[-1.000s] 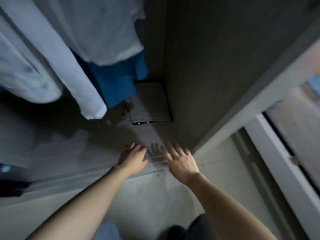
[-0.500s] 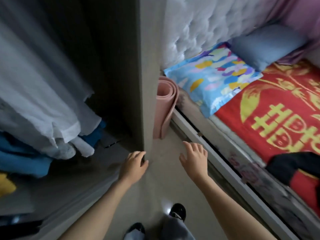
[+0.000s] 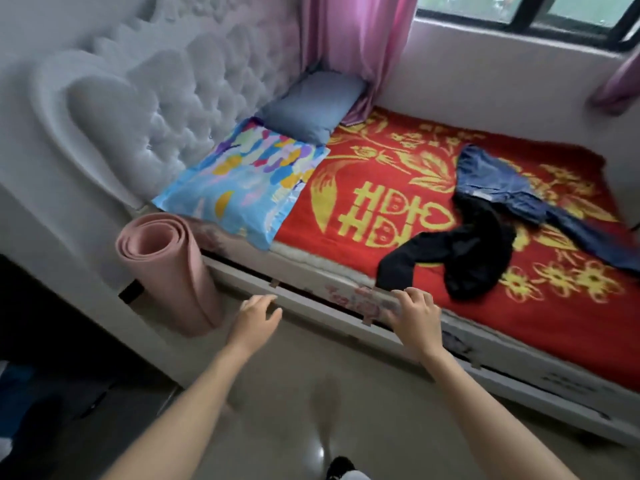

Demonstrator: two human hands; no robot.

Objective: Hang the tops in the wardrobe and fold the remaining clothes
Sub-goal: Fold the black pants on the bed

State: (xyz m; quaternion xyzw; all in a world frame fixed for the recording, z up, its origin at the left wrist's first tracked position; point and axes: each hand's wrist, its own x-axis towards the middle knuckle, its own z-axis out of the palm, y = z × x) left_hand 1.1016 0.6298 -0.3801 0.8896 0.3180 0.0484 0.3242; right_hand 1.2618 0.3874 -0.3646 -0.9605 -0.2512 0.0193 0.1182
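Head view of a bedside. Two loose garments lie on the red blanket (image 3: 346, 188), which carries a gold flower-and-character pattern and covers the bed. The black garment (image 3: 467, 251) is crumpled and unfolded, with one long narrow part stretched toward the near edge of the bed; its fabric is dark and matte, and no detail of its cut can be told. The blue denim garment (image 3: 512, 199) lies just behind it and to the right, also unfolded, its upper part bunched and one long part trailing toward the right edge of the view; the two garments overlap where they meet. The left hand (image 3: 254, 315) hovers above the floor (image 3: 311, 393) beside the white bed frame (image 3: 311, 303), fingers loosely extended and holding nothing. The right hand (image 3: 414, 315) is over the edge of the bed, fingers slightly bent and empty, its fingertips near the end of the black garment but apparently apart from it. A patterned pillow (image 3: 242, 181) and a grey-blue pillow (image 3: 311, 105) lie against the tufted headboard (image 3: 156, 105). A rolled pink mat (image 3: 166, 268) stands upright on the floor beside the bed frame. A pink curtain (image 3: 356, 32) hangs by the window (image 3: 519, 12).
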